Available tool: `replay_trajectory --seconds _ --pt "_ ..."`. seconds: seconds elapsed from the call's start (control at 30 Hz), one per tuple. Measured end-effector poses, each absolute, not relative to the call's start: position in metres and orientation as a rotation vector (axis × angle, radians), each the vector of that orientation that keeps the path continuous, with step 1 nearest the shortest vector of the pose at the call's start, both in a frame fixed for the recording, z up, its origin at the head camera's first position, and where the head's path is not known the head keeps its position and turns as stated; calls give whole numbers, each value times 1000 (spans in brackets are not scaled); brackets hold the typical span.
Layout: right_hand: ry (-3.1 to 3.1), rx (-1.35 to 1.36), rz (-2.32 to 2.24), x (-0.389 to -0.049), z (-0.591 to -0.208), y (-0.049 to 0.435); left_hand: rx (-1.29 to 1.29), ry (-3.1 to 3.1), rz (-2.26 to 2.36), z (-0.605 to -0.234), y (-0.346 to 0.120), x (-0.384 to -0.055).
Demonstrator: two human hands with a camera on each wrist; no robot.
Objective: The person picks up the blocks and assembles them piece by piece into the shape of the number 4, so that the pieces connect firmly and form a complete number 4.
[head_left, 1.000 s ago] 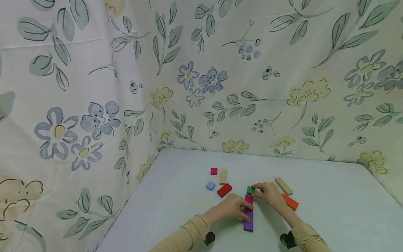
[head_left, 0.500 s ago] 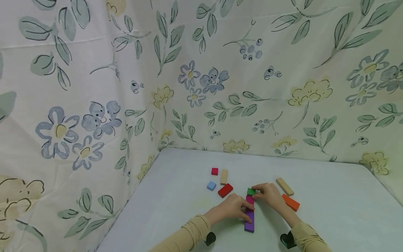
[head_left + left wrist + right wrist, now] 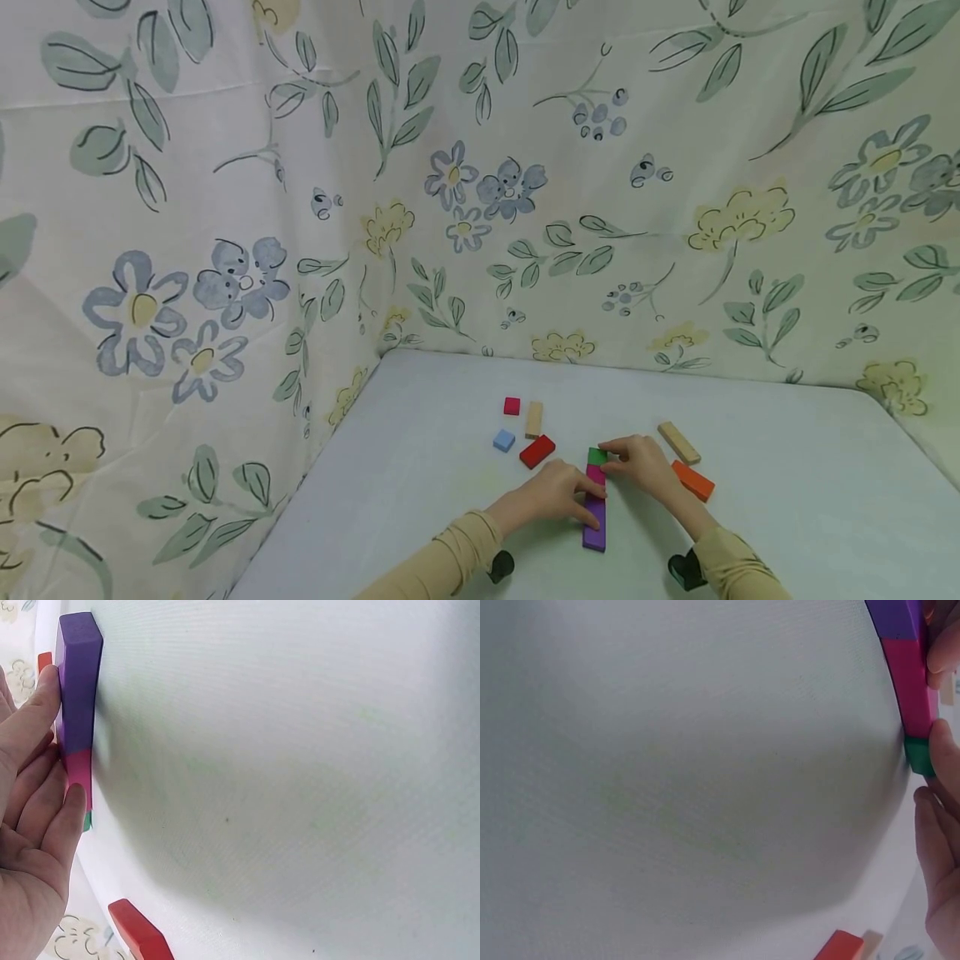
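Observation:
A purple block (image 3: 594, 535), a magenta block (image 3: 595, 475) and a small green block (image 3: 597, 456) lie end to end in a straight row on the white table. The left hand (image 3: 551, 492) reaches over the row from its left side. In the left wrist view, its thumb (image 3: 46, 679) lies against the purple block and a fingertip (image 3: 75, 796) against the magenta one. From the right, the right hand (image 3: 641, 458) pinches the green block between thumb and fingers at the far end. The right wrist view shows the green block (image 3: 917, 754) meeting the magenta block (image 3: 913, 686).
Left of the row lie a dark red block (image 3: 537, 452), a blue cube (image 3: 503, 440), a small red cube (image 3: 512, 406) and a plain wooden block (image 3: 533, 419). Beyond the right forearm are an orange block (image 3: 692, 481) and another wooden block (image 3: 679, 442). Floral cloth (image 3: 480, 275) hangs behind.
The green block has turned slightly and now sits squarely in line with the magenta block. Both hands have stayed almost in place.

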State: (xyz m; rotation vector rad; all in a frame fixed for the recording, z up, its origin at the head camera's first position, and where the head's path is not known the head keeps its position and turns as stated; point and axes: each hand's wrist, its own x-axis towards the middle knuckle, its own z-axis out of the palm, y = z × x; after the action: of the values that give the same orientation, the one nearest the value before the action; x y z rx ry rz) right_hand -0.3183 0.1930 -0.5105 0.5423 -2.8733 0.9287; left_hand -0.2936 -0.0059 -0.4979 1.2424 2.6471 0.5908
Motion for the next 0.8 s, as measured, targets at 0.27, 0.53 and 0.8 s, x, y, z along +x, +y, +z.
replay_trajectory --seconds 0.27,0.53,0.8 --pt "-2875 540 965 -318 -512 193 1266 2648 587 -500 -6 -295" --pt "-2895 513 999 -318 -513 194 1241 2644 591 -498 -6 -293" --pt "-2886 494 1013 -316 -512 193 1225 2638 579 -497 -6 -293"
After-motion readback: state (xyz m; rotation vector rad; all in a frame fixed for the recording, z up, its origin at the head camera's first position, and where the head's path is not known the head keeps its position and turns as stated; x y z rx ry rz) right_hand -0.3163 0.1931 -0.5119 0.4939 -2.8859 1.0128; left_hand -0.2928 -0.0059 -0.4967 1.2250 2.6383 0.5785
